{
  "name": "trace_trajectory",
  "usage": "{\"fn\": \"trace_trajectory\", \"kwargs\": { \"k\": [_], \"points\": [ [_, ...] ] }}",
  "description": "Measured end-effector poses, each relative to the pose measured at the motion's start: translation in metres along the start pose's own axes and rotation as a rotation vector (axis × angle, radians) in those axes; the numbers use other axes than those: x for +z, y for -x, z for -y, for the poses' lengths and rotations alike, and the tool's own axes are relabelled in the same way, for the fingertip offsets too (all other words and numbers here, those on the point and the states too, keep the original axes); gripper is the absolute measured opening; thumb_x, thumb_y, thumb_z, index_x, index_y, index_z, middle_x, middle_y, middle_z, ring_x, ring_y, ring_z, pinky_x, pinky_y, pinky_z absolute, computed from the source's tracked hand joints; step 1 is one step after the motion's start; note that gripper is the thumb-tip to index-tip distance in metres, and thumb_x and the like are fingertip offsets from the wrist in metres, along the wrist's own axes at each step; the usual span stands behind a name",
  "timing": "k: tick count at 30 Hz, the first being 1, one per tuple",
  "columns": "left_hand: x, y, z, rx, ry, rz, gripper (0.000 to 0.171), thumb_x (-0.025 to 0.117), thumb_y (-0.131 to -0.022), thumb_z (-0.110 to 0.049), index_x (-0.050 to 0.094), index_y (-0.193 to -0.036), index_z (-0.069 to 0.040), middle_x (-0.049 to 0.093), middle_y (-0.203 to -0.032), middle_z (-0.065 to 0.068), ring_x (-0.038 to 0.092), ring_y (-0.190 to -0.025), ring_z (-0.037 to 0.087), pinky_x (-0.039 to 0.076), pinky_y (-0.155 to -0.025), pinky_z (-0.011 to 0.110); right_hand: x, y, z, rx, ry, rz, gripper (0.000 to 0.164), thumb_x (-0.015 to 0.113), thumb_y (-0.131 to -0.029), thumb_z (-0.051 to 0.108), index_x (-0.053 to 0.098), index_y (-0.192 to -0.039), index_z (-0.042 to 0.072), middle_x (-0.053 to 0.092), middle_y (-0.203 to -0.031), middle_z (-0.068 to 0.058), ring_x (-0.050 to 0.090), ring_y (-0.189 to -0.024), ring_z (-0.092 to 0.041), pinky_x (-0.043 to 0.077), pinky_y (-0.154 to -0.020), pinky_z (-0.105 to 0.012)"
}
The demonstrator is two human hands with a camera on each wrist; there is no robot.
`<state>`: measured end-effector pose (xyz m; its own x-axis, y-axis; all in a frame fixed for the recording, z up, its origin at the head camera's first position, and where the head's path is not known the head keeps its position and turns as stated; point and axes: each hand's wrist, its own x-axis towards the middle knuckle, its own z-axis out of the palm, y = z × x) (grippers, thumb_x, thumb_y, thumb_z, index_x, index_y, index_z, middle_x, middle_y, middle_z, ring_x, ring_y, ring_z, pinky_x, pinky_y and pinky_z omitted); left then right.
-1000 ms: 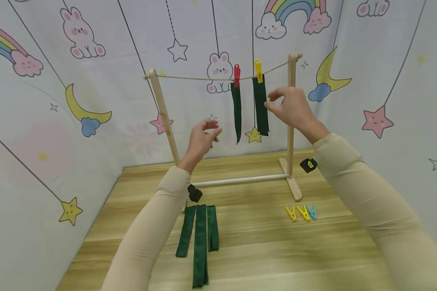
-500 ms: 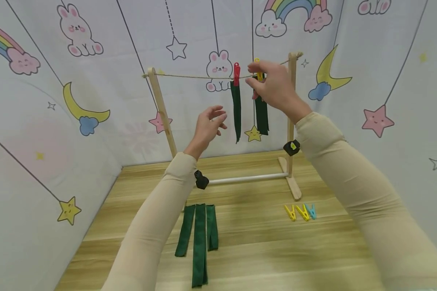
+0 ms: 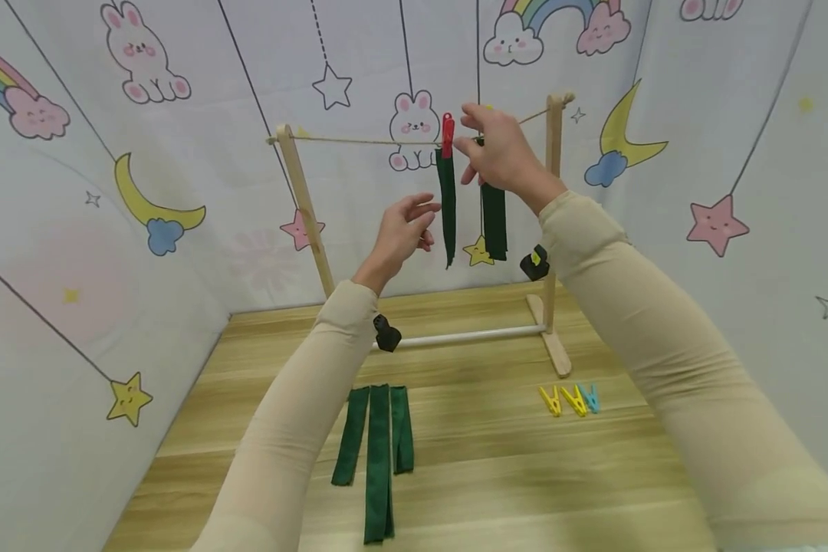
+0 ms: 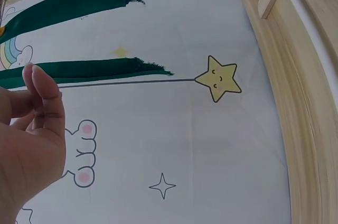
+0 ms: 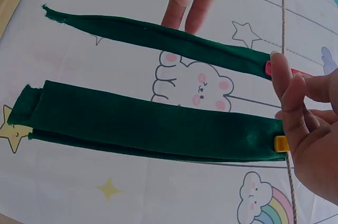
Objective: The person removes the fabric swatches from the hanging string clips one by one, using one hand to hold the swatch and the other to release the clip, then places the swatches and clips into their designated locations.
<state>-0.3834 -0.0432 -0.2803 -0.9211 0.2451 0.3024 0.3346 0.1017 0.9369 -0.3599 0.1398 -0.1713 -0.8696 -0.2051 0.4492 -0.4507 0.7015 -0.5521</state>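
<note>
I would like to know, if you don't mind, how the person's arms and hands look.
The left hand and right hand wear no gloves. The left sleeve and right sleeve are long, plain cream, and gathered near the wrist. A small black block sits by each cuff, left and right; the right one shows a yellow-green mark.

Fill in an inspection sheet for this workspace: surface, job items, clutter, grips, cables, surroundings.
Surface: wood-grain table.
Job's things: wooden stand with cord; narrow green strip hanging under red peg, wider green strip under yellow peg. On the table: three green strips side by side, two yellow pegs and a blue peg.
Clutter: nothing seen.
Grips: left grip beside the narrow green strip; right grip close to the red peg; contact unclear for both. Neither visibly holds anything.
Cables: nothing seen.
Surroundings: white backdrop printed with rabbits, stars, moons and rainbows.
</note>
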Motion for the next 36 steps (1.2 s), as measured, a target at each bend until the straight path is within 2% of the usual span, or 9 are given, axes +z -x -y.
{"fn": "trace_trajectory", "kwargs": {
  "k": [7,13,17,20,24,29,36],
  "points": [
    [0.004,-0.006,-0.008,0.001,0.088,0.018,0.040,0.055,-0.104,-0.012,0.052,-0.143,-0.004,0.064,-0.131,0.011,0.057,-0.064,0.014,0.050,-0.057,0.020,0.003,-0.007,-0.002,0.015,-0.142,0.047,0.065,0.055,-0.104,0.024,0.023,-0.160,0.011,0.040,-0.156,-0.006,0.070,-0.070,-0.022,0.052,-0.059,-0.021],
    [0.008,-0.009,-0.014,-0.021,0.180,0.013,0.036,0.057,-0.103,-0.011,0.056,-0.138,-0.001,0.065,-0.126,0.014,0.060,-0.069,0.015,0.049,-0.057,0.019,0.005,-0.012,0.001,0.033,-0.204,0.022,0.060,0.053,-0.105,0.025,0.028,-0.158,0.012,0.046,-0.152,-0.008,0.067,-0.067,-0.020,0.047,-0.054,-0.019],
    [0.009,-0.010,-0.015,-0.037,0.211,0.003,0.033,0.056,-0.103,-0.011,0.059,-0.133,0.000,0.067,-0.120,0.015,0.067,-0.080,0.016,0.052,-0.065,0.022,0.006,-0.014,0.004,0.025,-0.228,0.001,0.057,0.053,-0.105,0.023,0.032,-0.157,0.010,0.051,-0.148,-0.010,0.065,-0.065,-0.018,0.043,-0.052,-0.018],
    [0.010,-0.012,-0.016,-0.025,0.206,-0.014,0.031,0.057,-0.103,-0.013,0.061,-0.130,0.001,0.068,-0.118,0.015,0.071,-0.091,0.018,0.055,-0.074,0.025,0.006,-0.014,0.005,0.016,-0.230,-0.025,0.055,0.054,-0.104,0.022,0.037,-0.155,0.010,0.056,-0.142,-0.010,0.063,-0.064,-0.016,0.042,-0.051,-0.018],
    [0.009,-0.012,-0.018,-0.006,0.201,-0.034,0.030,0.059,-0.102,-0.014,0.062,-0.128,0.000,0.069,-0.117,0.015,0.071,-0.100,0.022,0.056,-0.082,0.029,0.006,-0.014,0.006,-0.012,-0.222,-0.060,0.049,0.055,-0.104,0.021,0.044,-0.151,0.008,0.062,-0.134,-0.010,0.062,-0.064,-0.016,0.047,-0.057,-0.020],
    [0.010,-0.011,-0.018,-0.006,0.186,-0.031,0.030,0.061,-0.101,-0.015,0.063,-0.128,-0.002,0.070,-0.117,0.014,0.072,-0.098,0.022,0.057,-0.082,0.030,0.008,-0.012,0.003,-0.014,-0.203,-0.094,0.044,0.056,-0.103,0.019,0.050,-0.145,0.006,0.063,-0.130,-0.009,0.059,-0.064,-0.018,0.052,-0.068,-0.023],
    [0.012,-0.007,-0.020,-0.009,0.184,-0.021,0.034,0.064,-0.100,-0.017,0.063,-0.130,-0.001,0.071,-0.113,0.014,0.072,-0.083,0.018,0.058,-0.076,0.029,0.010,-0.012,0.003,-0.015,-0.195,-0.111,0.039,0.058,-0.102,0.019,0.056,-0.139,0.006,0.066,-0.127,-0.009,0.059,-0.069,-0.022,0.052,-0.068,-0.024]
  ]
}}
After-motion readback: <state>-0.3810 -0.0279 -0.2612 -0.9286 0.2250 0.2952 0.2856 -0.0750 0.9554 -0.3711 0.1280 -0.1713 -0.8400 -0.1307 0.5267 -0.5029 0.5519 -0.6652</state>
